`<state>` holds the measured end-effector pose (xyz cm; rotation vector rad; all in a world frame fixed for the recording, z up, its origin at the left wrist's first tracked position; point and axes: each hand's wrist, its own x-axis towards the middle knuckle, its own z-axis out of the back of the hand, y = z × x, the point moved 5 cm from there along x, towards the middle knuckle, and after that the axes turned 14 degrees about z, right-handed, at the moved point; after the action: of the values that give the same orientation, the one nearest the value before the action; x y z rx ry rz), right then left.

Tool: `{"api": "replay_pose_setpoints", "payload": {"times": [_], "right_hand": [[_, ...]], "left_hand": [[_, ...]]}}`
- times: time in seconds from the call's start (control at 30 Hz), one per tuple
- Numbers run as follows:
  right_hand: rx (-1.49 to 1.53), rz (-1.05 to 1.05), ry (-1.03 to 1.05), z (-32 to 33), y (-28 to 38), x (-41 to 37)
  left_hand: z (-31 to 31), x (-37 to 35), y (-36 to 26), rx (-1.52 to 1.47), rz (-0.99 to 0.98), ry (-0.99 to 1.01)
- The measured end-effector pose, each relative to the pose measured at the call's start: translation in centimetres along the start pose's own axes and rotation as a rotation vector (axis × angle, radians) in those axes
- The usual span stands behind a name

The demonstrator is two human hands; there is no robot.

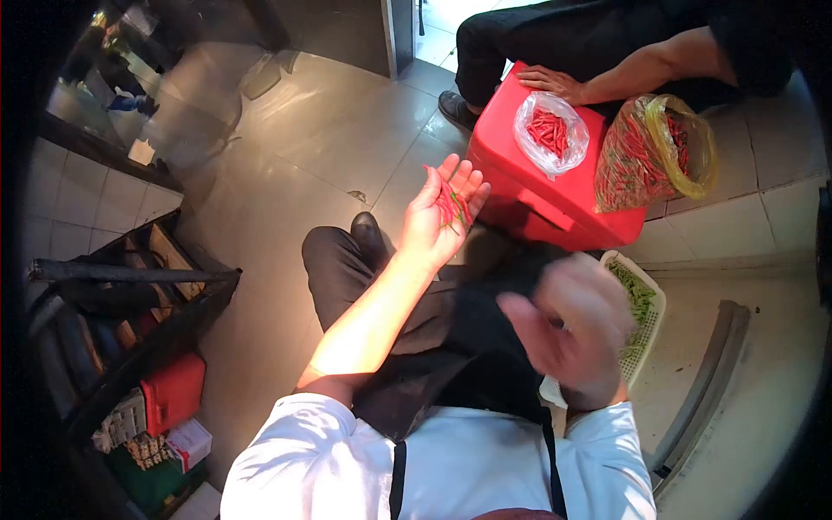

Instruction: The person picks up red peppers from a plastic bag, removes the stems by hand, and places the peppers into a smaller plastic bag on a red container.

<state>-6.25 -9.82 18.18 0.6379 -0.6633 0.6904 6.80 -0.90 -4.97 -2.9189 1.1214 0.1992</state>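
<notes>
My left hand (426,224) is stretched forward, palm up, with several thin red chilies (452,208) with green stems lying across the palm and fingers. My right hand (579,316) is raised at the right in front of my dark apron, smeared by motion. Its fingers look bent, but whether anything is between them cannot be made out. Partly behind the right hand stands a white plastic basket (654,334) holding green pieces (640,296), perhaps stems or green chilies. Beyond my hands, a clear plastic bag of red chilies (549,132) sits open on a red box (533,204).
A yellowish bag of chilies (637,160) leans on the box's right end. Another person's hand (555,84) rests on the box's far edge. A dark metal rack (130,303) with a red container (173,392) stands at the left. Grey pipes (706,390) lie at the right.
</notes>
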Motion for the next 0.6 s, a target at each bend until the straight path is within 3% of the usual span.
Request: {"api": "replay_pose_setpoints", "payload": {"times": [0.07,0.23,0.33,0.43,0.6], "right_hand": [[0.042,-0.151,0.105,-4.6,-3.8,-2.5],[0.189,-0.542,0.039,-10.5,-7.7,-7.5],[0.214,-0.563,0.013,-11.3,-7.9,-8.1],[0.034,-0.415,-0.067,-11.3,-8.3,-8.1],[-0.051,-0.409,-0.067,-11.6,-9.1,-8.7]], "left_hand": [[-0.3,-0.2,0.2,0.011,-0.010,-0.023],[-0.3,-0.2,0.4,0.053,-0.019,-0.014],[-0.2,-0.2,0.7,0.043,-0.041,-0.033],[-0.5,-0.3,0.9,0.096,-0.118,-0.011],[0.5,0.0,1.5,0.038,-0.089,-0.014]]}}
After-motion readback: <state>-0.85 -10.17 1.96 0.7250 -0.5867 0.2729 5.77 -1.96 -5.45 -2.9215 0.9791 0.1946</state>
